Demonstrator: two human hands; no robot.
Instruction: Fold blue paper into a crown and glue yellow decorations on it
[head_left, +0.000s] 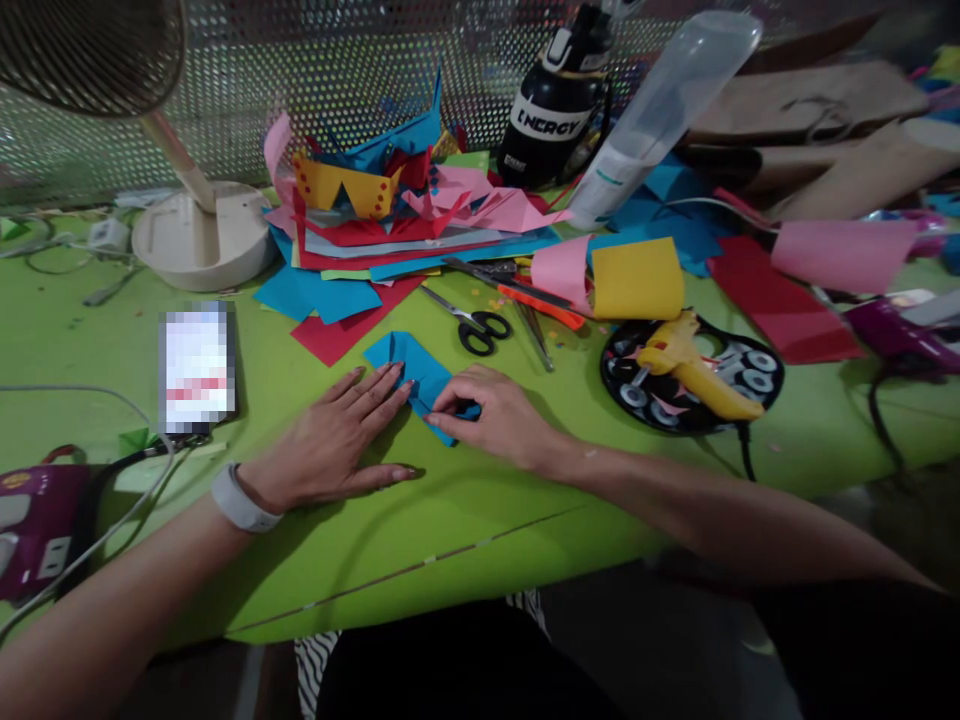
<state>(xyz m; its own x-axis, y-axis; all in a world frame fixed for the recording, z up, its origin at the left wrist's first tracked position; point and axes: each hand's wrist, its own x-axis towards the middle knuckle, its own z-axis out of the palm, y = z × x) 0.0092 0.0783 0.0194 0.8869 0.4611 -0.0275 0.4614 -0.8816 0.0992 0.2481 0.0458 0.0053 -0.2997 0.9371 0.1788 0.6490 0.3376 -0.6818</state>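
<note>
folding, looks like: left hand [330, 450] flat on blue paper [426, 374], fingers slightly apart; right hand [501, 418] pinching its edge. next move likely needs steady pressure.

Free green table top [525, 530] is seen along the front edge, and a low path is left there. The way to the back is blocked by the paper pile [420, 240] and the tall black bottle [551, 110]. The right is crowded by the yellow glue gun [686, 365] on its tray [615, 400]; scissors [480, 330] are in between.
</note>
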